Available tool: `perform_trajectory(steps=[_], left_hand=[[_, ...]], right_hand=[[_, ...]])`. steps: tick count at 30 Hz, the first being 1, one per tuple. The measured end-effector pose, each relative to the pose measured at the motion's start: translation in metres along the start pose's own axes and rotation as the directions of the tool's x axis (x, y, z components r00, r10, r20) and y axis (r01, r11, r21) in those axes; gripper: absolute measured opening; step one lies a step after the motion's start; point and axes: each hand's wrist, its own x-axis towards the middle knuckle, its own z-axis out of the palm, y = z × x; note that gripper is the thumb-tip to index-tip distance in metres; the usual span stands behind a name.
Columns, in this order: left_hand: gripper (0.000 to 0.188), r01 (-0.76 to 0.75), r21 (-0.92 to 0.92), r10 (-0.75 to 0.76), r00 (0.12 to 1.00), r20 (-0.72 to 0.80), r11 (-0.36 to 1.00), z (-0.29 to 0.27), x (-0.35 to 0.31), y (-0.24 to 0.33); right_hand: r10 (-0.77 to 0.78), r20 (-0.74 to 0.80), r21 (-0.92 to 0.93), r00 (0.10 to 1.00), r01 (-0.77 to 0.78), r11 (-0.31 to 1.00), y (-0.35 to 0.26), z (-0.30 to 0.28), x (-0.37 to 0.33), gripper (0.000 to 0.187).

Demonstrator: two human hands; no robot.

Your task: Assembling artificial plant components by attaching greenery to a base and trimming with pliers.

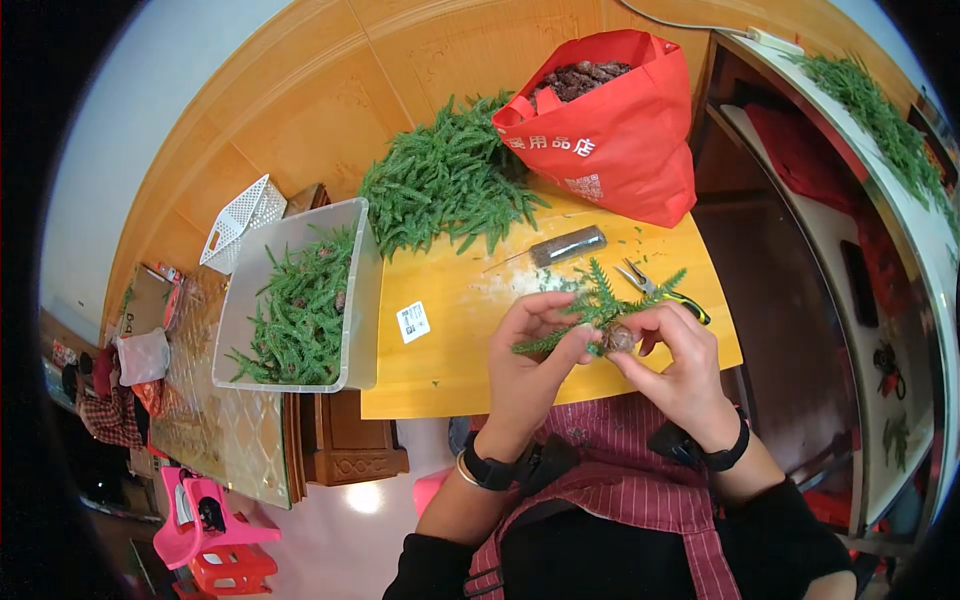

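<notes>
Over the front right of the yellow tabletop (450,375), both hands meet around a green artificial pine sprig (603,290). My left hand (535,345) is closed, pinching the sprig near the base of its branches. A brown pine cone (619,339) sits at that base, gripped in the closed fingers of my right hand (685,360). Just beyond the right hand lie pliers (690,306) with black and yellow handles, partly covered by the sprig and hand. Behind the hands rests a dark, narrow bundle in clear wrapping (568,246).
A translucent bin (368,300) with sprigs and cones stands left. Loose green sprigs (445,185) are heaped at the back, beside a red bag (610,150) of pine cones (585,80). A white label (413,321) lies on the tabletop; an open cabinet (800,220) borders the right.
</notes>
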Motion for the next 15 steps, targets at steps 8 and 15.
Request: perform_trajectory(steps=[8,15], left_hand=[[0.021,0.004,-0.008,-0.004,1.000,0.002,1.000,-0.0022,0.0013,-0.0036],[0.024,-0.021,0.031,0.020,1.000,0.023,0.999,-0.0007,0.0020,-0.0011]], right_hand=[[0.021,-0.049,0.012,0.999,-0.021,1.000,-0.0014,0.0022,0.0003,0.025],[0.005,-0.067,0.000,0.998,-0.005,1.000,-0.0024,0.0023,0.0021,0.025]])
